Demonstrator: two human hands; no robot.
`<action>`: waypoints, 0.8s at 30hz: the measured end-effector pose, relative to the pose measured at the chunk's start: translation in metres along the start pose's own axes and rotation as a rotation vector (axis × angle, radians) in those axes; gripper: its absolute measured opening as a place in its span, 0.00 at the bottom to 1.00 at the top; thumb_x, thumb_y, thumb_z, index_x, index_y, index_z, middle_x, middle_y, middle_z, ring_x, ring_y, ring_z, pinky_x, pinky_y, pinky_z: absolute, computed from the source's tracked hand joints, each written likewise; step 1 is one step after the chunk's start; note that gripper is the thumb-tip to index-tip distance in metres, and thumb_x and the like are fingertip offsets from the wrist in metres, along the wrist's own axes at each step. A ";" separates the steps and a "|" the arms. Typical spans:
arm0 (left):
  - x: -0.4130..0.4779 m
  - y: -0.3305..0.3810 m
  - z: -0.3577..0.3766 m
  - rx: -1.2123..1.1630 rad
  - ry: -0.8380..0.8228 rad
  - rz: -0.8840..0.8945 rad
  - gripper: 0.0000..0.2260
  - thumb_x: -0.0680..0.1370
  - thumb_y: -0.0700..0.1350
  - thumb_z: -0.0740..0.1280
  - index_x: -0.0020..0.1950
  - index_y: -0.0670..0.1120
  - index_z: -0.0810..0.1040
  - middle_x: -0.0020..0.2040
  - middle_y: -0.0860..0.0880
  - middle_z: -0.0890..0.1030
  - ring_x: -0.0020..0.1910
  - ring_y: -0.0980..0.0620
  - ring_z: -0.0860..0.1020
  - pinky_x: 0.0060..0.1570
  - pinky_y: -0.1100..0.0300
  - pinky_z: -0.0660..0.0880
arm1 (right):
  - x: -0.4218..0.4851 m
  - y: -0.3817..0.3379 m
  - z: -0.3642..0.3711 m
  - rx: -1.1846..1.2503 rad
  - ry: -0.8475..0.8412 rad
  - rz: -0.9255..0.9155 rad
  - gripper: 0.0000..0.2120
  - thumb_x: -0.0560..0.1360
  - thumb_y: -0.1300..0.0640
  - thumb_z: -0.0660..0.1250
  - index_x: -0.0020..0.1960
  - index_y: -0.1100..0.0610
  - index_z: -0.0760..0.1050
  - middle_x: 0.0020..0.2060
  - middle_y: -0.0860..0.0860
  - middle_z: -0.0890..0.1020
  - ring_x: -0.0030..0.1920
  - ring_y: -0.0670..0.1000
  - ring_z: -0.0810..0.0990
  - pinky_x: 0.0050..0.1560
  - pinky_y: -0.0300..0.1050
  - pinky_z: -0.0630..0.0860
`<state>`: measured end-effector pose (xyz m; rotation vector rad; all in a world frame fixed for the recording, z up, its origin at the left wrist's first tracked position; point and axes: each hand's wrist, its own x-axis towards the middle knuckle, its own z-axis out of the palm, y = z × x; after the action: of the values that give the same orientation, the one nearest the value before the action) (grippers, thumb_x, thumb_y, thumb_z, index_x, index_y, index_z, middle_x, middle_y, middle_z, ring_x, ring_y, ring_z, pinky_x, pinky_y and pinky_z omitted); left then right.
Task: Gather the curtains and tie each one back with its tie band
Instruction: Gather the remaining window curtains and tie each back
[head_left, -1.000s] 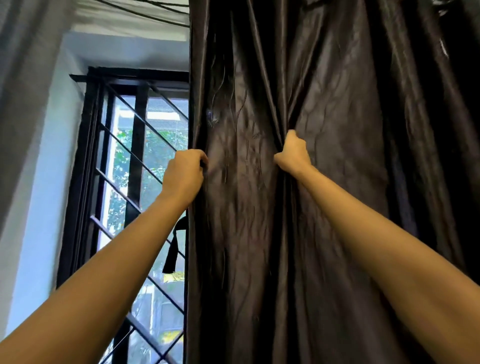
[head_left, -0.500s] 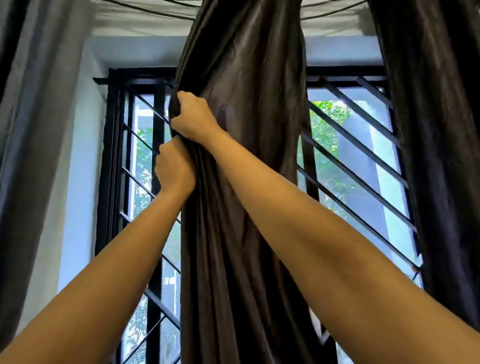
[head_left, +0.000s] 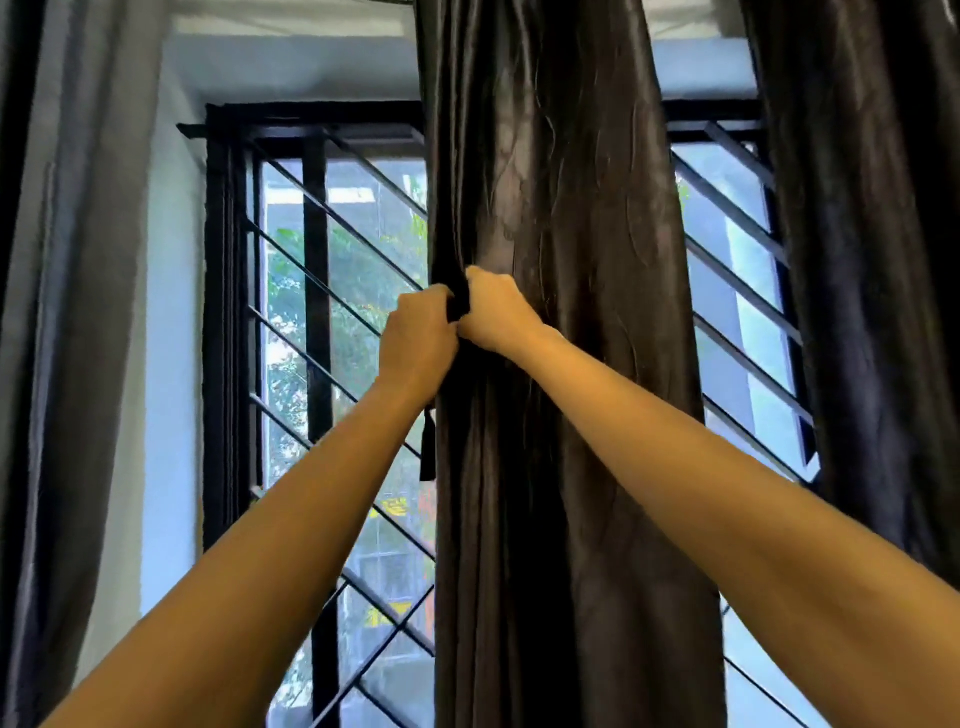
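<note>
A dark brown satin curtain (head_left: 561, 218) hangs bunched into a column in front of the window. My left hand (head_left: 418, 340) and my right hand (head_left: 496, 312) meet at its left edge, knuckles touching, both closed on a black tie band (head_left: 460, 301) that shows as a dark strip between them. A black tassel (head_left: 427, 447) of the band dangles below my left wrist. How far the band goes around the curtain is hidden behind the fabric.
A second dark curtain (head_left: 878, 260) hangs at the right, and a grey curtain (head_left: 78, 260) at the left. Behind them is a window with a black diagonal metal grille (head_left: 322, 291) and a white wall recess (head_left: 171, 312).
The spread curtain has been gathered into a narrow column, uncovering the window on its right. Both hands dropped lower on the left edge and now hold the tie band together.
</note>
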<state>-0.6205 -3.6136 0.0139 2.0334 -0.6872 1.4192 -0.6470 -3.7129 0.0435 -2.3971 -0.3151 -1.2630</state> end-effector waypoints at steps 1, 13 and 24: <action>-0.006 0.001 0.004 0.004 -0.025 0.000 0.11 0.74 0.38 0.64 0.56 0.40 0.76 0.51 0.37 0.80 0.51 0.36 0.77 0.45 0.48 0.74 | -0.008 0.007 0.006 -0.009 0.001 -0.001 0.19 0.68 0.60 0.71 0.55 0.63 0.69 0.51 0.64 0.78 0.53 0.64 0.78 0.50 0.54 0.76; -0.076 0.001 0.019 -0.165 -0.093 -0.040 0.17 0.77 0.38 0.64 0.66 0.42 0.71 0.56 0.41 0.80 0.55 0.42 0.78 0.52 0.47 0.76 | -0.090 0.037 0.047 0.002 0.172 -0.004 0.40 0.75 0.66 0.64 0.77 0.56 0.41 0.44 0.53 0.76 0.35 0.49 0.75 0.34 0.42 0.71; -0.095 0.002 0.014 -0.264 -0.027 -0.083 0.12 0.77 0.34 0.62 0.58 0.40 0.62 0.39 0.48 0.73 0.35 0.48 0.73 0.33 0.55 0.69 | -0.112 0.040 0.048 -0.059 0.318 0.248 0.27 0.72 0.50 0.71 0.66 0.54 0.63 0.64 0.52 0.69 0.52 0.58 0.79 0.45 0.51 0.75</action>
<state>-0.6417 -3.6160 -0.0798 1.8554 -0.7497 1.1886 -0.6596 -3.7275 -0.0839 -2.1534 0.1117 -1.5177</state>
